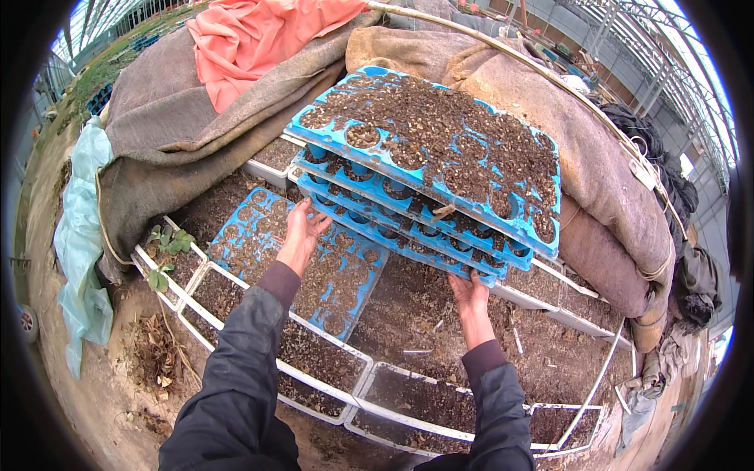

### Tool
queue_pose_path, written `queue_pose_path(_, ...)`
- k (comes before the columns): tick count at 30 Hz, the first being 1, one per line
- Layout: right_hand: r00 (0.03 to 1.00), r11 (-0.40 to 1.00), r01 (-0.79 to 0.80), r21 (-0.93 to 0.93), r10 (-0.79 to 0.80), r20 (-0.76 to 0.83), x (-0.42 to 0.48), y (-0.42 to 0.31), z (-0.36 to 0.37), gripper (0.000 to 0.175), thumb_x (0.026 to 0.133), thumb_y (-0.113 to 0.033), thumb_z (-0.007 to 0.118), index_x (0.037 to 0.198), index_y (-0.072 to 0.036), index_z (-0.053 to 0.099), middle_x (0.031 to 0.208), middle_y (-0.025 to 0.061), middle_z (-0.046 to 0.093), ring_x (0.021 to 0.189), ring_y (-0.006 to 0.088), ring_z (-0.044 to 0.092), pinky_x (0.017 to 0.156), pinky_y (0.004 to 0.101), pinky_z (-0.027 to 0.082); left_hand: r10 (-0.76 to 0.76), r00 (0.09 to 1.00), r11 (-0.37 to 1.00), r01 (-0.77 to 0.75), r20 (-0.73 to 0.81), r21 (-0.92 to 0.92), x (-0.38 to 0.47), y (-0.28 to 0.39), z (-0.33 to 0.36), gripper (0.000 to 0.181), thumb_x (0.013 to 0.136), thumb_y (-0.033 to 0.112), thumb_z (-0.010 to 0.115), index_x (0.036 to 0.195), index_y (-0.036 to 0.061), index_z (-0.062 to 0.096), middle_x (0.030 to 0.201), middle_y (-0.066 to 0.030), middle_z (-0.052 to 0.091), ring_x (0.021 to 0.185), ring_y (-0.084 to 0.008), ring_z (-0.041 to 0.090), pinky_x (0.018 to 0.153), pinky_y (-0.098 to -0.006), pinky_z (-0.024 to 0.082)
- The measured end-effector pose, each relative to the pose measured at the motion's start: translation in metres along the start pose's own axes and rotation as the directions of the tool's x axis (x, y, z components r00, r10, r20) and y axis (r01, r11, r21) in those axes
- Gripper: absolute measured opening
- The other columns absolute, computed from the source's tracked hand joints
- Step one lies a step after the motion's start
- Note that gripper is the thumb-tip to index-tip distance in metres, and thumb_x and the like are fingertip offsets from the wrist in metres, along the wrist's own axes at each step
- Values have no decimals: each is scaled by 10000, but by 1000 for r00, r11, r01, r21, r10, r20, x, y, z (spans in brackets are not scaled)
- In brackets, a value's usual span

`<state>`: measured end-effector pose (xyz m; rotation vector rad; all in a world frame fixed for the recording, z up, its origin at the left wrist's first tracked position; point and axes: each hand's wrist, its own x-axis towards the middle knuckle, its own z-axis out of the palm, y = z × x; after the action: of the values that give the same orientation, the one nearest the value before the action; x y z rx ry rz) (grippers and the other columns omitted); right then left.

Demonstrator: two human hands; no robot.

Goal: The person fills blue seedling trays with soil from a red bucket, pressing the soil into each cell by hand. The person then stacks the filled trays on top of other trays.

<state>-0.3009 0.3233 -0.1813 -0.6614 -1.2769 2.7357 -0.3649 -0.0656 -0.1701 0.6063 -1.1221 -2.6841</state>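
Note:
Several blue plastic seedling trays stand in a staggered stack before me. The top tray (471,150) is covered with dark potting soil, and many of its round cells are buried. Both palms face up at the stack's near side. My left hand (303,232) grips the near edge of the lowest tray (400,247) toward its left end, thumb up, fingers partly hidden below. Near that tray's right corner, my right hand (470,297) holds the same edge, its thumb against the rim. Another soil-filled blue tray (336,282) lies flat beneath my left forearm.
White rectangular planters (368,377) with soil line the near side. Heavy brown felt blankets (159,126) and a coral cloth (259,41) are heaped behind. A bent pole (518,53) arches over the right blanket. Pale blue plastic sheeting (85,235) hangs at left, near a leafy plant (171,241).

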Motion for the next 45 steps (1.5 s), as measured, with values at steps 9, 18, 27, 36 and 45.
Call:
queue_pose_path(9, 998, 998, -53, 30, 53, 20, 13, -9, -17, 313, 979, -135, 404, 1229, 44, 351, 1135, 282, 544, 992, 435, 609, 812, 503, 557, 1, 1000, 990, 0, -5, 139, -25, 18, 10, 228, 976, 203, 430, 1119, 26, 435, 1101, -139, 495, 1010, -360, 563, 850, -507, 528)
queue_pose_path(18, 991, 982, -129, -138, 132, 15, -12, -23, -24, 342, 951, -137, 444, 1235, 42, 377, 1084, 238, 575, 995, 373, 618, 794, 432, 550, -92, 990, 974, 112, -106, 197, -69, 23, -6, 275, 1004, 246, 352, 1165, 28, 400, 1181, -180, 498, 1080, -381, 553, 904, -547, 499)
queue_pose_path(27, 909, 769, 294, -568, -408, -81, 67, -75, -66, 392, 932, -289, 477, 1264, -83, 452, 1193, 87, 549, 1016, 186, 522, 872, 346, 407, -37, 991, 938, 80, -132, 338, -42, 25, -2, 294, 967, 227, 421, 1206, 64, 471, 1033, -107, 587, 826, -269, 631, 690, -458, 543)
queue_pose_path(36, 957, 930, 290, -228, -288, 42, 77, -68, -41, 427, 952, -326, 479, 1285, -60, 462, 1143, 86, 573, 921, 201, 570, 827, 363, 471, 36, 992, 990, -18, -123, 140, 23, 27, -40, 208, 891, 253, 557, 958, 61, 597, 923, -55, 617, 805, -195, 583, 590, -375, 487)
queue_pose_path(45, 966, 933, 256, -254, -260, 18, 50, -69, -53, 419, 949, -315, 487, 1280, -59, 466, 1137, 86, 574, 915, 200, 572, 818, 360, 476, -5, 976, 929, -76, 217, 362, 46, 31, -27, 284, 916, 254, 558, 1150, 95, 580, 1076, -47, 623, 899, -176, 586, 758, -364, 509)
